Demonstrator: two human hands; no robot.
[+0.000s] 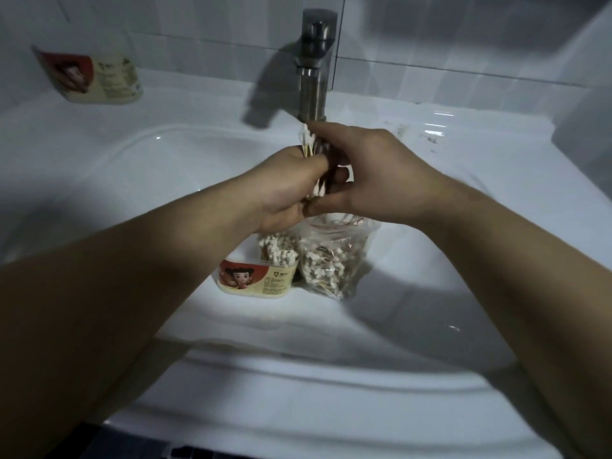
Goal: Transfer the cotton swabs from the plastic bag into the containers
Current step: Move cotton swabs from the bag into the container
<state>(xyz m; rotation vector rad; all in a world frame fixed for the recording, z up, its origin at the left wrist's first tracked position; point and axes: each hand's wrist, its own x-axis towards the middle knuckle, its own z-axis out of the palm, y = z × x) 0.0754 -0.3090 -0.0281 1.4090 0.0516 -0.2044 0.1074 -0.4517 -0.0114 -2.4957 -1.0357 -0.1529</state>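
While both hands meet in the middle of the frame, a bunch of cotton swabs (pixel 309 144) stands up between them. The left hand (pixel 284 183) has its grip closed around the sticks, and the right hand (pixel 367 173) has its grip pinched on the same bunch from the other side.

Just below the hands, the plastic bag (pixel 334 260) stands open in the sink (pixel 159 180) with many swabs left inside. Touching its left side is a container (pixel 258 276) with a cartoon label, and it already looks packed with swabs. A second container (pixel 99 77) sits at the upper left of the frame, on the sink's back ledge, well apart from the hands.

I think some swabs could slip out of the bunch and fall into the sink, because the sticks are thin and smooth. If the near container is too full, new swabs may not fit and could spill over. A bump from a wrist could tip the soft bag.

The tap (pixel 314 61) stands right behind the hands, so there is little room that way. The left side of the sink is open for moving.
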